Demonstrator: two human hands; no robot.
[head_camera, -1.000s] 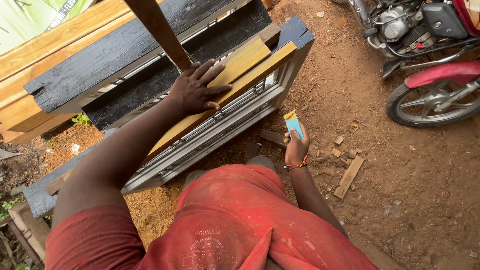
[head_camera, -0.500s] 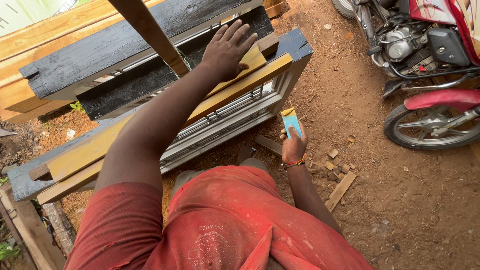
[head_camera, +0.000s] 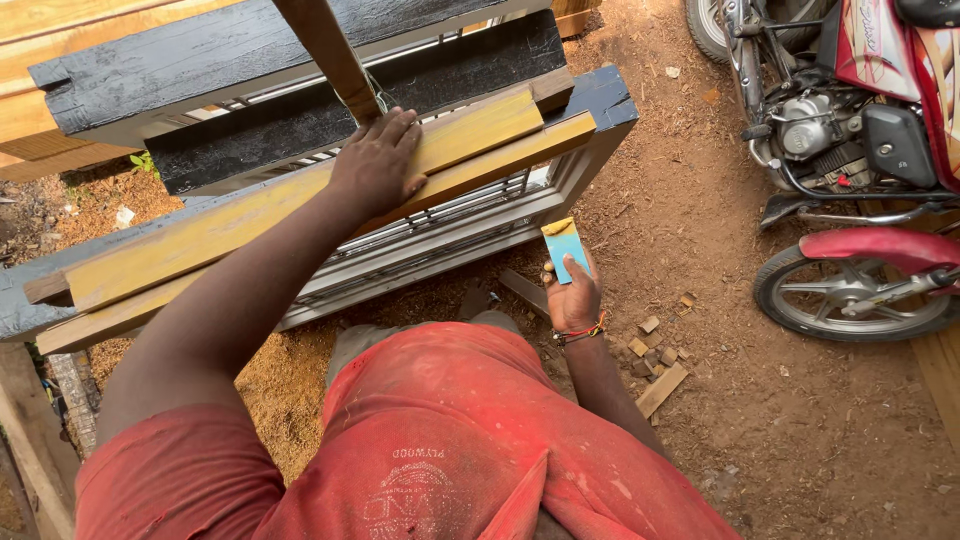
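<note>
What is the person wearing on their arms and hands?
No gloves: both hands are bare. The left hand wears nothing that shows. The right hand has a thin band at the wrist, with red and orange in it. Both arms are bare below the short sleeves of a dusty red T-shirt.

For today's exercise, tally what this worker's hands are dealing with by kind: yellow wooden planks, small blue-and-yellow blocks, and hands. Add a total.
Long yellow wooden planks: 2
Small blue-and-yellow flat block: 1
Hands, left hand and right hand: 2
Total: 5
</note>
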